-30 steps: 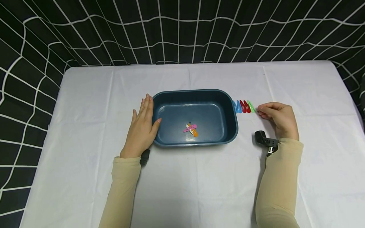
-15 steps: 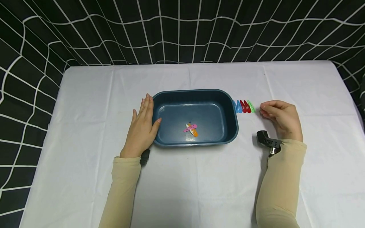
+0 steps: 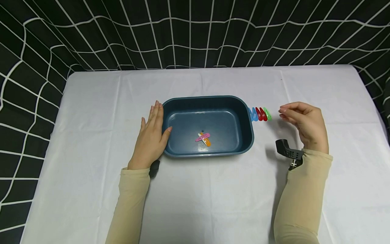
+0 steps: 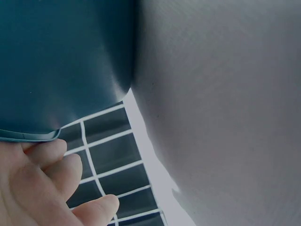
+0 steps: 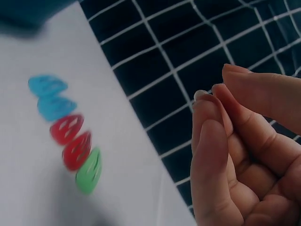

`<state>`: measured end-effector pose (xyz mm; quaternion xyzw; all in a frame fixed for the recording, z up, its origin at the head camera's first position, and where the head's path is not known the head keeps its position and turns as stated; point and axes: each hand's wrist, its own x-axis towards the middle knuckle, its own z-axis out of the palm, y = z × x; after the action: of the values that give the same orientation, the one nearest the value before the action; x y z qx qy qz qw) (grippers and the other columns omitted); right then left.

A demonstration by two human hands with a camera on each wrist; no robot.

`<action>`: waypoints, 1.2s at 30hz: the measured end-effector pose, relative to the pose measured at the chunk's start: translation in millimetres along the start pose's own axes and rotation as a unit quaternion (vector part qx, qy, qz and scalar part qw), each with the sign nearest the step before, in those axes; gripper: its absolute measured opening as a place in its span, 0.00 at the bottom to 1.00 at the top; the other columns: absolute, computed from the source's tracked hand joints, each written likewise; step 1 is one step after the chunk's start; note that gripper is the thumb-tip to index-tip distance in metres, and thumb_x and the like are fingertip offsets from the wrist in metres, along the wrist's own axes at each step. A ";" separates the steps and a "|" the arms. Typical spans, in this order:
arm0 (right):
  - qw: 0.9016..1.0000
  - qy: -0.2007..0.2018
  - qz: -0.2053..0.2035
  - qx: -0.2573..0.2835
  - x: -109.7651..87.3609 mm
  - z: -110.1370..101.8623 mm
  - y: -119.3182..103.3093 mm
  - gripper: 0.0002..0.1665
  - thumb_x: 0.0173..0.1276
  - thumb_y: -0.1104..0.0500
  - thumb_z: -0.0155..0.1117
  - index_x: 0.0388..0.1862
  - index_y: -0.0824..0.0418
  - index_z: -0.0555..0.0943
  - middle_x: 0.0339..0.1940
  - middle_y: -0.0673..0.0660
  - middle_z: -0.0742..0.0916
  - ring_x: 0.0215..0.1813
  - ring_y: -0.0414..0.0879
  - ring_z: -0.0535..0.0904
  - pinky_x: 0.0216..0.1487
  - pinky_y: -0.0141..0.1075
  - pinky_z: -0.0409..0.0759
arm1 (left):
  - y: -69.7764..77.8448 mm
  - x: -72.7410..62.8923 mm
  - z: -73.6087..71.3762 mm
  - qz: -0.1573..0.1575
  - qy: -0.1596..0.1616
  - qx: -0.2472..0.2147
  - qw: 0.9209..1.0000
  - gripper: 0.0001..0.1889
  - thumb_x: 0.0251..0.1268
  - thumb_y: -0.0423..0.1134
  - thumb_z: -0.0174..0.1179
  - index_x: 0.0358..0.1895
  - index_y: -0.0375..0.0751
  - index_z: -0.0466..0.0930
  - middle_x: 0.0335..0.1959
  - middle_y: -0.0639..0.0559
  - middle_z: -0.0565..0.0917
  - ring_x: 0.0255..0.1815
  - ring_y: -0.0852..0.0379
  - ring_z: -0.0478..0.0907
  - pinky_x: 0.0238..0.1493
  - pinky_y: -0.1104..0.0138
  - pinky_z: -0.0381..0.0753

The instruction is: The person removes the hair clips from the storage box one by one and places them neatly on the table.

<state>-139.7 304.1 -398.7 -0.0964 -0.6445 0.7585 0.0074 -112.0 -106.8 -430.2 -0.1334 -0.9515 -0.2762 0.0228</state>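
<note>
My left hand [image 3: 149,137] rests against the left end of a blue plastic basin [image 3: 207,154], fingers straight along the rim and thumb over its edge. From the left wrist view, the fingers [image 4: 66,174] lie beside the basin's rim. A pink hair clip [image 3: 199,138] crosses an orange one [image 3: 207,141] on the basin floor. Right of the basin, blue, red and green hair clips stand in a row, the green clip [image 3: 267,114] outermost. Above the cloth to their right hovers my right hand [image 3: 307,123], loosely curled with nothing visible between thumb and fingertips.
A white cloth [image 3: 182,203] covers the table. Black backing with white netting [image 3: 195,34] rises behind the table and at its sides. On the right wrist a black camera mount [image 3: 289,152] sticks out toward the basin.
My right hand has drawn back to the right from the green hair clip and risen, its thumb and fingertips now slightly apart. The left hand, basin and hair clips stay put.
</note>
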 end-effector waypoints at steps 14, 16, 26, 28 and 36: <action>0.993 -0.094 -0.057 -0.039 -10.7 42.2 -16.5 0.06 0.59 0.75 0.63 0.33 0.70 0.85 0.30 0.56 0.87 0.29 0.44 0.81 0.34 0.30 0.79 | -2.3 -0.9 -0.7 0.001 0.006 0.002 1.000 0.37 0.72 0.45 0.49 0.74 0.33 0.42 0.76 0.45 0.41 0.76 0.48 0.41 0.67 0.40 0.44; 0.991 -0.107 -0.062 -0.053 -11.1 48.7 -17.4 0.05 0.59 0.75 0.63 0.33 0.71 0.84 0.29 0.56 0.87 0.28 0.45 0.81 0.33 0.29 0.78 | -2.3 -0.6 -0.3 0.002 0.005 0.002 1.000 0.36 0.72 0.45 0.49 0.74 0.33 0.42 0.76 0.45 0.42 0.76 0.48 0.41 0.67 0.40 0.44; 0.964 -0.148 -0.033 -0.218 -7.3 91.9 -26.3 0.06 0.61 0.64 0.67 0.36 0.65 0.85 0.30 0.50 0.87 0.33 0.44 0.82 0.31 0.30 0.75 | -1.8 1.2 0.7 0.004 0.001 0.006 1.000 0.36 0.72 0.45 0.49 0.74 0.33 0.42 0.76 0.45 0.42 0.76 0.47 0.41 0.67 0.41 0.44; 0.955 -0.161 -0.033 -0.246 -5.5 100.9 -28.3 0.07 0.61 0.64 0.67 0.37 0.65 0.85 0.31 0.51 0.87 0.35 0.45 0.83 0.35 0.31 0.77 | -1.8 1.6 0.7 0.004 0.000 0.007 1.000 0.36 0.72 0.45 0.49 0.74 0.33 0.42 0.76 0.45 0.42 0.76 0.48 0.41 0.67 0.41 0.44; 0.897 -0.292 -0.017 -0.332 11.4 135.3 -24.1 0.05 0.62 0.66 0.64 0.36 0.68 0.83 0.31 0.58 0.86 0.35 0.47 0.81 0.40 0.34 0.78 | -1.9 1.3 -0.6 0.000 -0.001 0.007 1.000 0.36 0.73 0.46 0.48 0.74 0.33 0.42 0.76 0.45 0.42 0.76 0.48 0.40 0.67 0.41 0.44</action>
<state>-174.7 177.6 -356.2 0.1435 -0.8340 0.4938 -0.2001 -113.9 -108.3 -430.5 -0.1339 -0.9535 -0.2692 0.0224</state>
